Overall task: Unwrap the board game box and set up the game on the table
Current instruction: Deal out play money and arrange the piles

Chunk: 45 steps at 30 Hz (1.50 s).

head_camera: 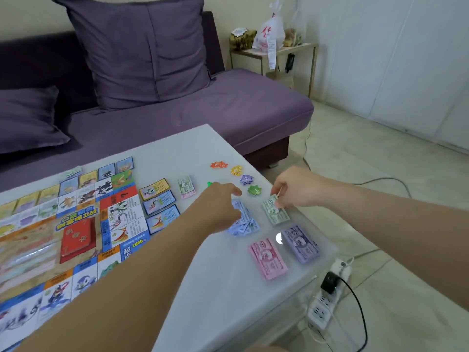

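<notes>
The game board (76, 237) lay unfolded on the left of the white table (203, 288), with pink notes (269, 260) and purple notes (302, 243) stacked nearest on the right. Beyond them the left hand (220, 201) bent its fingers over the blue notes (243, 222), too blurred to tell whether it gripped any, while the right hand (291, 189) pinched the top of the green notes (275, 212). Farther off lay star tokens (246, 179), then the purple sofa (228, 110).

Your board (121, 224) lies flat, red deck (78, 240) on top. To its right sit bill stacks (269, 260) and star tokens (246, 179).
</notes>
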Each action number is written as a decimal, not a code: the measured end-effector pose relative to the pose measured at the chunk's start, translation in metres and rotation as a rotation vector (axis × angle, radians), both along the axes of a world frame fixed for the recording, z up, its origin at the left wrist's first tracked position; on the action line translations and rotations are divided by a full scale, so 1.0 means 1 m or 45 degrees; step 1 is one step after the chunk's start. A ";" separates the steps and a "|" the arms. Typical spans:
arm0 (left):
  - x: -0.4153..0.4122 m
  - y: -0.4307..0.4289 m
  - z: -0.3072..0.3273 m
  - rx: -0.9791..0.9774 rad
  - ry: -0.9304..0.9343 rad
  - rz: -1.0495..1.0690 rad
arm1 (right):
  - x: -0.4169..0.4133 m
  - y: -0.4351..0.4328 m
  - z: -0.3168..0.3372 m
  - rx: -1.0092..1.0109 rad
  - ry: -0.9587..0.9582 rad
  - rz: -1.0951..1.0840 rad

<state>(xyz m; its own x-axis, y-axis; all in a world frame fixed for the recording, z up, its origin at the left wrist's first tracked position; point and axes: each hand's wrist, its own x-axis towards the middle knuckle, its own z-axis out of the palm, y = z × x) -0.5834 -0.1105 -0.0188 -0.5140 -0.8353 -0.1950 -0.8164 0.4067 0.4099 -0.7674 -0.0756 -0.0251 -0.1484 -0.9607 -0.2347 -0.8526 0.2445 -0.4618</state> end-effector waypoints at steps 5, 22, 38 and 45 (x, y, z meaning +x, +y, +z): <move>-0.005 -0.006 0.006 0.024 -0.301 -0.127 | 0.004 -0.001 -0.008 -0.114 0.220 0.046; -0.005 -0.010 0.006 0.082 -0.529 -0.218 | 0.074 -0.015 0.040 0.318 0.002 0.108; 0.017 -0.007 -0.001 0.126 -0.357 -0.133 | 0.084 -0.026 0.024 0.402 -0.550 -0.167; 0.023 0.001 -0.004 0.135 -0.111 -0.141 | 0.080 -0.024 0.020 0.412 -0.575 -0.074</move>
<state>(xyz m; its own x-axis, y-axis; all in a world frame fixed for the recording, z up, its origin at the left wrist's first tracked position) -0.5600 -0.1093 -0.0226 -0.5787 -0.7470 -0.3271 -0.8036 0.4542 0.3846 -0.6869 -0.0997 -0.0050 -0.0152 -0.8222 -0.5689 -0.5686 0.4752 -0.6715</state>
